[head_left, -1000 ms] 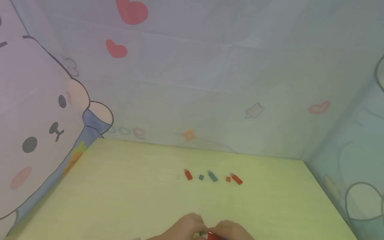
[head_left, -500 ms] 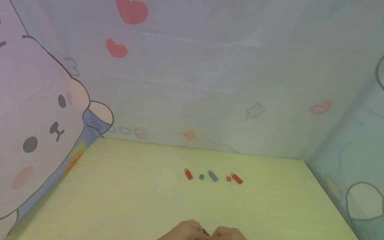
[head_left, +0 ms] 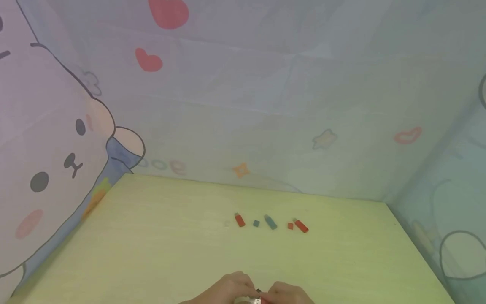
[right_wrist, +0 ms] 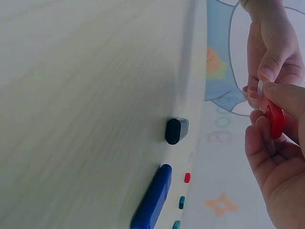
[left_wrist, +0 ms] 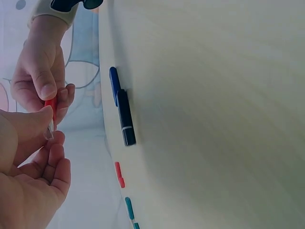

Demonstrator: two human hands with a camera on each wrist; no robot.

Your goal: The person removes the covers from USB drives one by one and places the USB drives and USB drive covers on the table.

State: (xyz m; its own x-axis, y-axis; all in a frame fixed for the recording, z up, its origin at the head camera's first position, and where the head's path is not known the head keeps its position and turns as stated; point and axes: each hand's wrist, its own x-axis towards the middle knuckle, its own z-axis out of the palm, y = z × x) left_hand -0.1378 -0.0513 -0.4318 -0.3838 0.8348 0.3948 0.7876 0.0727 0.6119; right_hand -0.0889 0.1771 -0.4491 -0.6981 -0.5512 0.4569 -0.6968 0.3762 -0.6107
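Observation:
Both hands hold a red USB flash drive [right_wrist: 275,121] at the bottom of the head view. My right hand [head_left: 287,293] grips its red body between thumb and fingers. At the other end, my left hand [head_left: 231,289] pinches close to its shiny metal plug [head_left: 257,301]. The left wrist view shows the left thumb over the drive and the plug end [left_wrist: 49,133] beside the fingertips. On the table near the hands lie a blue flash drive body [right_wrist: 152,198] and a dark-ended cap [right_wrist: 176,131].
Farther back on the pale table [head_left: 171,236] lie a red flash drive [head_left: 240,220], a teal one [head_left: 271,222] and another red one [head_left: 301,226]. Beside them are a small teal cap [head_left: 256,223] and a red cap [head_left: 290,226]. A printed cloth [head_left: 228,84] stands behind.
The hands dipped lower, then rose slightly, staying together on the red flash drive. The drive has turned between them, and its metal plug now shows. The items at the back have not moved.

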